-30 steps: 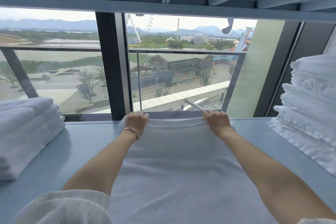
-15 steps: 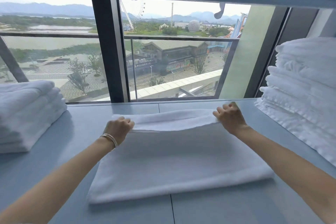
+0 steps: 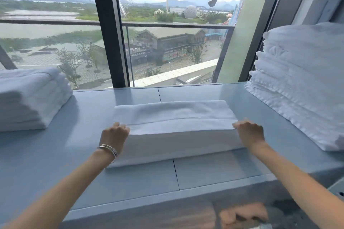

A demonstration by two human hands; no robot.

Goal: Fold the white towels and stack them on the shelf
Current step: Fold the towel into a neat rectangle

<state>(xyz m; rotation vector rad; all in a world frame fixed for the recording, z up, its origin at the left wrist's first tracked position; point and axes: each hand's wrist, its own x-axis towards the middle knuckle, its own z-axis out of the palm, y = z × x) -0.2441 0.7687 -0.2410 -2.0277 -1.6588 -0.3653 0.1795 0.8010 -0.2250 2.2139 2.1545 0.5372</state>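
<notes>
1. My left hand point(image 3: 114, 136) and right hand point(image 3: 250, 133): fingers curled, each pinching one end of the towel's folded-over edge.
2. Towel point(image 3: 175, 128) lies mid-shelf point(image 3: 214, 171), between two towel stacks point(image 3: 31, 98).

Folded white towel point(image 3: 175, 132) lies on the shelf point(image 3: 214, 172) near its front edge. Top layer's ends are pinched by left hand point(image 3: 114, 136), bangles point(image 3: 108, 149) at wrist, and right hand point(image 3: 249, 134). At left edge, low towel stack point(image 3: 31, 98); at right, taller towel stack point(image 3: 301, 83).
</notes>
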